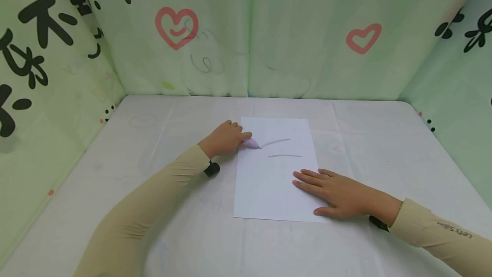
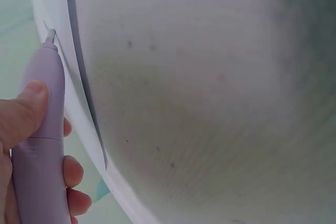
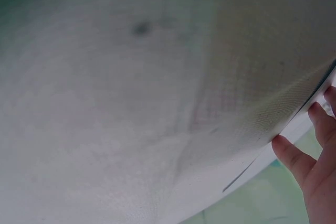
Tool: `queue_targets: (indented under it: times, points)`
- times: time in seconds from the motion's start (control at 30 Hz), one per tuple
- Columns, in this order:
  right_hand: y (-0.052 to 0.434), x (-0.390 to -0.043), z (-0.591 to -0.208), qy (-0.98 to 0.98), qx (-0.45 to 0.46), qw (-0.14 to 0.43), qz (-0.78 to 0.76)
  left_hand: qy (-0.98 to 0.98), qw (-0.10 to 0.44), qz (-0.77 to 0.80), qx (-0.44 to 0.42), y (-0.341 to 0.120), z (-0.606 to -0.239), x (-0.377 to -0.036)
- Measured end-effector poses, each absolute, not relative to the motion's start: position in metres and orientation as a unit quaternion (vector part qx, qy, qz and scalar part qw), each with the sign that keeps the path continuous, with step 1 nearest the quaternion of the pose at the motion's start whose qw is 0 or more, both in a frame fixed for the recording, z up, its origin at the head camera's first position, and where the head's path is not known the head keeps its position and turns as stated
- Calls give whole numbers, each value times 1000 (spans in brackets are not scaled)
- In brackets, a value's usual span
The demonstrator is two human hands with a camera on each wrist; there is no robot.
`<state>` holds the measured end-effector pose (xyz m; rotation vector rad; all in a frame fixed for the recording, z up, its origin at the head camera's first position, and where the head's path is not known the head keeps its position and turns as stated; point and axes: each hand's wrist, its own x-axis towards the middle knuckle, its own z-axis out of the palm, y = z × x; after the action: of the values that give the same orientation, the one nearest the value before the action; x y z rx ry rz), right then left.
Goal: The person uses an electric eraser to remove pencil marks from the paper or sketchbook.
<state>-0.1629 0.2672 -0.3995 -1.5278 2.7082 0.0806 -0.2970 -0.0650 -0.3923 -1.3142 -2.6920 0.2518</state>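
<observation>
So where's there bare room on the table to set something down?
Tabletop lies bare right of the paper, beyond the right hand, and between the paper and the left sleeve. It is crowded at the paper's left edge, where the left hand grips a purple pen-shaped tool, and its right edge, under the right hand.

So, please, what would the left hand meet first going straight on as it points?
The purple tool in the left hand would probably reach the lower grey line on the paper; its exact heading is unclear.
</observation>
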Motion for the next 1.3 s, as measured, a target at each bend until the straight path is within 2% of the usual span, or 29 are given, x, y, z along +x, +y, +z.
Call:
queue_targets:
  times: [0.23,0.7,0.93,1.3]
  points:
    - [267,-163,-400,867,-498,2,28,-902,63,86,-419,-66,-391,-298]
    - [267,-162,-399,870,-493,11,27,-898,58,84,-428,-62,-393,-299]
    - [267,-162,-398,869,-495,4,28,-899,83,83,-423,-64,-392,-299]
    - [267,-162,-397,871,-490,14,26,-894,51,88,-436,-62,-390,-299]
